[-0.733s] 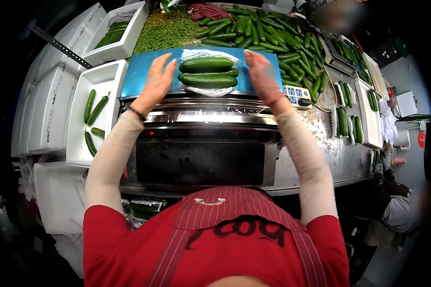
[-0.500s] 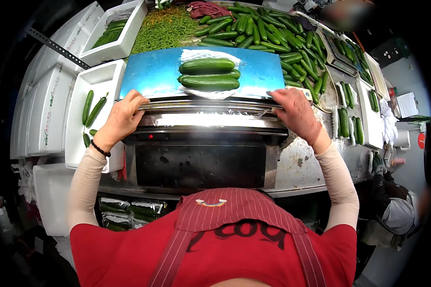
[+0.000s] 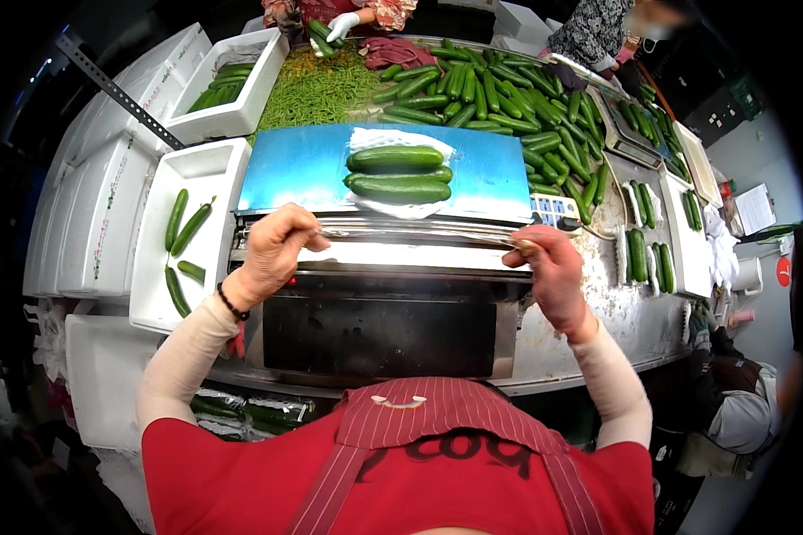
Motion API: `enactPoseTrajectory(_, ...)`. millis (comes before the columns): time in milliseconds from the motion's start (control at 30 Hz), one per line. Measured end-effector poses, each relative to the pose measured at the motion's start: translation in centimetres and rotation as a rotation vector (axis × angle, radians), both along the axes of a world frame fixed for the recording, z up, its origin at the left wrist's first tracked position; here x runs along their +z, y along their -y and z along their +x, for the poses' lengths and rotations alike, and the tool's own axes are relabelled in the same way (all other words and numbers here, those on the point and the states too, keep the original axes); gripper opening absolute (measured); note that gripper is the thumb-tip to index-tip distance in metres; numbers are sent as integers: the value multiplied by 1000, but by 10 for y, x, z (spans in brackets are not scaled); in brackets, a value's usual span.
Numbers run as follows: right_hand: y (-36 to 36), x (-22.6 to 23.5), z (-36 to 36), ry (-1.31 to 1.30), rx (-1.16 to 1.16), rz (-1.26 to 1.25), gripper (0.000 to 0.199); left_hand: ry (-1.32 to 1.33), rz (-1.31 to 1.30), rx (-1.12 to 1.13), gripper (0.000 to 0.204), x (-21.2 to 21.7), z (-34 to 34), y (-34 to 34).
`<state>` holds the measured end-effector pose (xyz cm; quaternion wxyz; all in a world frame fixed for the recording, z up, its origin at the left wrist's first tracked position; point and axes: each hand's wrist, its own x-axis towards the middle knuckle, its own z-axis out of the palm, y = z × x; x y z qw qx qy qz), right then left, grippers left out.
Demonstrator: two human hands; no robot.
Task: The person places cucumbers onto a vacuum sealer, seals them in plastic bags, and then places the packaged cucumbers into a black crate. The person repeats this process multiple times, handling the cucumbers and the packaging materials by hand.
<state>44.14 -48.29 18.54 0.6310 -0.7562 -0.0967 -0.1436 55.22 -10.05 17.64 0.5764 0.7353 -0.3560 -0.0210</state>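
My left hand [image 3: 281, 250] and my right hand [image 3: 551, 272] are closed in pinches on either side of a wrapping machine [image 3: 379, 334]. Between them stretches a strip of clear plastic film [image 3: 419, 235], its edge held at each end over the machine's metal rollers. Just beyond the film, two cucumbers [image 3: 396, 160] lie side by side across white foam netting [image 3: 393, 136]. They rest on a shiny blue plate [image 3: 281, 174] at the back of the machine.
A heap of cucumbers [image 3: 526, 98] and a green bean pile [image 3: 321, 94] cover the far table. White foam boxes [image 3: 143, 267] stand left; wrapped-size cucumber pairs [image 3: 635, 254] lie right. Across the table, a co-worker's gloved hand [image 3: 342, 27] holds a cucumber. Another person [image 3: 589, 36] stands far right.
Both hands have come nearer to me and closer together, drawing the film edge off the rollers. The view has tilted, bringing the co-worker's gloved hands into sight.
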Motion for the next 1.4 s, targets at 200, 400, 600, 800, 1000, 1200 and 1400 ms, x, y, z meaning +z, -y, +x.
enactPoseTrajectory(200, -22, 93, 49, 195, -248, 242, 24, 111, -320, 194, 7, 70, 36, 45)
enactPoseTrajectory(400, -15, 51, 74, 352, -257, -265, 25, 186, -328, 172, 5, 58, 35, 45)
enactPoseTrajectory(600, -28, 44, 74, 319, -222, -987, 49, 234, -245, 22, 6, 59, -2, 34)
enactPoseTrajectory(800, -31, 54, 33, 177, -286, -838, 13, 108, -318, 78, 5, 55, -46, 22)
enactPoseTrajectory(1000, -31, 48, -30, -447, -252, -69, 19, 75, -329, 115, 6, 30, -92, 23)
enactPoseTrajectory(1200, -28, 49, -38, -407, -136, -404, 77, 91, -353, 164, 8, 27, -101, 19)
enactPoseTrajectory(1400, -50, 3, -49, -1, -208, -922, 78, 92, -356, 186, 7, 20, -111, 18)
